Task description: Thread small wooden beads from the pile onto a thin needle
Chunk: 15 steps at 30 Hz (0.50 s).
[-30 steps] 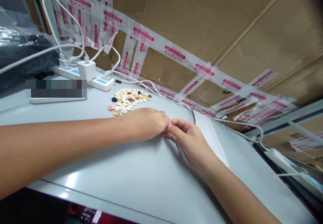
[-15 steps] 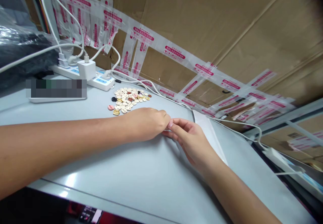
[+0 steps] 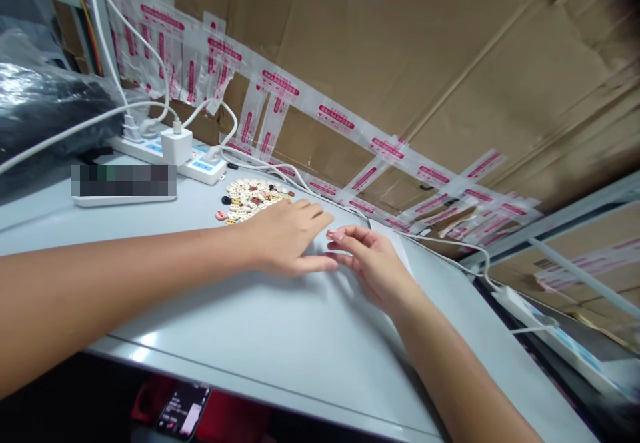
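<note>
My left hand (image 3: pixel 290 235) reaches across the grey table with its fingers apart and the thumb stretched toward my right hand; nothing shows in its grasp. My right hand (image 3: pixel 373 260) is curled close by, its thumb and forefinger pinched together. Whatever lies between those fingertips is too small to make out. Beyond my left hand, partly covered by it, lies a pile of buttons (image 3: pixel 245 196), mostly cream, with some yellow and brown ones. A pink button (image 3: pixel 221 215) and a black button (image 3: pixel 227 200) sit at the pile's left edge.
A white power strip (image 3: pixel 200 170) with plugs and cables stands behind the buttons. A white sheet (image 3: pixel 400 246) lies beyond my right hand. Taped cardboard (image 3: pixel 320 143) walls the table's back. A phone (image 3: pixel 184 411) is below the front edge; another power strip (image 3: pixel 555 336) is at right.
My hands, which met at the fingertips, have come apart. The left hand has opened its fingers and extended its thumb; the right stays curled. The whole view has shifted slightly.
</note>
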Available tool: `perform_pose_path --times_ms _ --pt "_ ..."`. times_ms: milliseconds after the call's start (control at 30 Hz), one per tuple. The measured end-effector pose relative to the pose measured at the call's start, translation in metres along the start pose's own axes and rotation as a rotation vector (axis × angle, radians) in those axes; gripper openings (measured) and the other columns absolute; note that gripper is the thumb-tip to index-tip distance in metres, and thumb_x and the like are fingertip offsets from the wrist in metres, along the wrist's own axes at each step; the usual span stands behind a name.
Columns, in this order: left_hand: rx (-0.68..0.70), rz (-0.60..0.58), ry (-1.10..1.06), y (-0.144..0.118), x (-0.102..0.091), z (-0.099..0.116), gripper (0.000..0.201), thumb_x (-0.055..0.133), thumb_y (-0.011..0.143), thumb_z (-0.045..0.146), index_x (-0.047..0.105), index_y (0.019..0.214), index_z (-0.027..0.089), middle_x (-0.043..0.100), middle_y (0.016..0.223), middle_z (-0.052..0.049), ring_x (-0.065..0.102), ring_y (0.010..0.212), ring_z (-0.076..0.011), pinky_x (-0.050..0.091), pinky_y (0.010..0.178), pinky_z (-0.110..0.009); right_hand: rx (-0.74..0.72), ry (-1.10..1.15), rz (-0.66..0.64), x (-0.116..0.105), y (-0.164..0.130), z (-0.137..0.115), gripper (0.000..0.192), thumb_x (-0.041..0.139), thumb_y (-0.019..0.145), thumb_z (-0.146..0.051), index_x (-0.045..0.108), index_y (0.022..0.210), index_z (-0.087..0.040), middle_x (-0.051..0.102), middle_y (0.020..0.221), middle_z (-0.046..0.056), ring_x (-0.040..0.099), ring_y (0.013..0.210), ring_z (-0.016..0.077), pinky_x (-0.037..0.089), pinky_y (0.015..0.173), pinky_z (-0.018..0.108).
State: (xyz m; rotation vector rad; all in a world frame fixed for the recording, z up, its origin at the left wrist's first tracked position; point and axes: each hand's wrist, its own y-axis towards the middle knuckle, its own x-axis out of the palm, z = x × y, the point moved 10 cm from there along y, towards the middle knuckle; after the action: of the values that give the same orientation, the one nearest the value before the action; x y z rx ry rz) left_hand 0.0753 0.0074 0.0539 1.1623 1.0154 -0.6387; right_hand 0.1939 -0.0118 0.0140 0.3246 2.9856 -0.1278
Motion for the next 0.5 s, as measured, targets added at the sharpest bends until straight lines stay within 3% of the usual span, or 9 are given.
perform_pose_path --times_ms 100,167,233,300,367,500 --pt "-0.089 0.051 -0.157 -0.001 -0.010 -0.019 0.064 0.044 0.093 0.063 0.047 0.134 0.014 0.055 0.133 -0.015 0.050 0.122 -0.0304 0.040 0.099 -0.043 -0.181 -0.459 0.101 -0.039 -0.011 -0.044 0.033 0.075 0.076 -0.050 0.069 0.086 -0.019 0.069 0.089 0.005 0.064 0.082 0.0195 0.052 0.077 0.035" --pt "-0.186 0.080 -0.249 -0.002 -0.013 -0.036 0.050 0.045 0.094 0.058 0.053 0.119 0.016 0.060 0.121 -0.013 0.054 0.112 -0.0270 0.042 0.092 -0.040 -0.197 -0.813 0.181 -0.067 -0.023 -0.061 0.032 0.071 0.080 -0.050 0.069 0.088 -0.020 0.072 0.093 0.007 0.066 0.081 0.0217 0.051 0.076 0.036" --pt "-0.261 0.111 -0.324 -0.004 -0.014 -0.050 0.036 0.043 0.095 0.052 0.054 0.096 0.018 0.064 0.098 -0.008 0.057 0.089 -0.0204 0.043 0.077 -0.034 -0.170 -1.033 0.221 -0.089 -0.036 -0.065 0.031 0.065 0.083 -0.051 0.069 0.087 -0.021 0.073 0.094 0.008 0.066 0.079 0.0229 0.051 0.074 0.037" --pt "-0.297 0.144 -0.383 -0.006 -0.015 -0.056 0.034 0.043 0.095 0.049 0.047 0.078 0.020 0.058 0.075 -0.001 0.050 0.068 -0.0150 0.037 0.064 -0.031 -0.162 -1.189 0.196 -0.099 -0.049 -0.057 0.029 0.061 0.085 -0.050 0.069 0.087 -0.023 0.073 0.098 0.008 0.067 0.081 0.0245 0.052 0.075 0.039" --pt "-0.308 0.202 -0.420 -0.007 -0.019 -0.057 0.039 0.048 0.091 0.048 0.037 0.065 0.021 0.044 0.059 0.003 0.038 0.056 -0.0119 0.029 0.057 -0.030 -0.147 -1.291 0.068 -0.097 -0.060 -0.035 0.026 0.058 0.087 -0.047 0.070 0.085 -0.024 0.071 0.110 0.008 0.068 0.090 0.0265 0.053 0.079 0.040" --pt "-0.226 0.272 -0.524 -0.007 -0.025 -0.042 0.053 0.058 0.082 0.039 0.015 0.056 0.021 0.016 0.052 0.007 0.017 0.052 -0.0094 0.017 0.053 -0.031 -0.218 -1.382 0.014 -0.094 -0.075 -0.004 0.026 0.053 0.091 -0.042 0.070 0.081 -0.025 0.071 0.116 0.011 0.068 0.105 0.0296 0.050 0.094 0.045"
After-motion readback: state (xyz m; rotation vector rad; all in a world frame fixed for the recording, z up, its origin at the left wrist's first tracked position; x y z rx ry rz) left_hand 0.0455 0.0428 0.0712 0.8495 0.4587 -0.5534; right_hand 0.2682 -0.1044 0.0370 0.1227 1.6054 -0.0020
